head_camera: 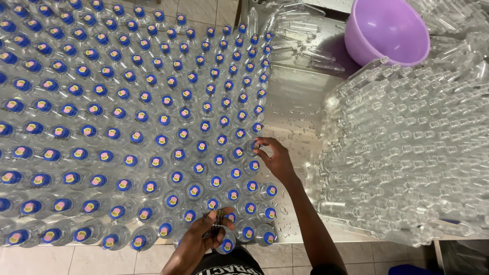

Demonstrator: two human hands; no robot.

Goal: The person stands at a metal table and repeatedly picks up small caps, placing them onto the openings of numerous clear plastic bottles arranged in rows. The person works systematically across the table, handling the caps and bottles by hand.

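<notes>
Capping goes on: right hand (274,159) pinches a blue-capped bottle (256,145) beside the wet counter (295,102), left hand (206,231) fingers curled around spare caps (218,220); the next bottle needs pressing.

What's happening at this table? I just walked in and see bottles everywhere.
A person stands at a wet metal table packed with rows of clear capped bottles with blue caps. The right hand touches a bottle at the block's right edge. The left hand holds a small dark item, too unclear to name, over the front row. A heap of uncapped clear bottles lies to the right, behind it a purple basin.
</notes>
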